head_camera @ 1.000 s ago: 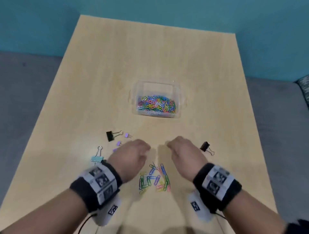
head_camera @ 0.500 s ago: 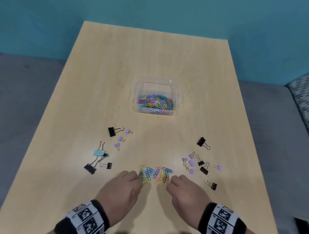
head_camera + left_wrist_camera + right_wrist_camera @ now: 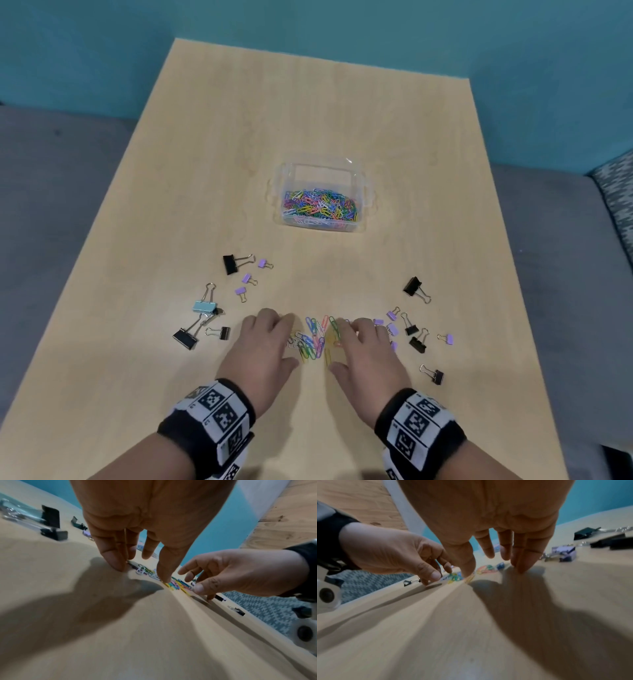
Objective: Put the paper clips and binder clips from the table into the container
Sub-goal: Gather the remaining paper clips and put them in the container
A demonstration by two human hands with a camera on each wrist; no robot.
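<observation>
Between both hands: small heap of multicoloured wire paper clips (image 3: pixel 317 337) on light wooden desk (image 3: pixel 308 113), nearside of clear plastic container (image 3: pixel 320 198). Left hand (image 3: pixel 265 342) and right hand (image 3: pixel 363 347) equally near, fingers (image 3: pixel 112 559) spread, tips on desk, flanking heap.

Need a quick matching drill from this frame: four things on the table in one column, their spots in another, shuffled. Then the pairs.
Things:
1. container
2. light blue binder clip
3. loose paper clips
4. lone black binder clip

Places:
A. between the left hand and right hand
B. mid-table, beyond both hands
C. left of the left hand
D. on the right side, farther out than the right hand

Pairs: 1-B, 2-C, 3-A, 4-D
</observation>
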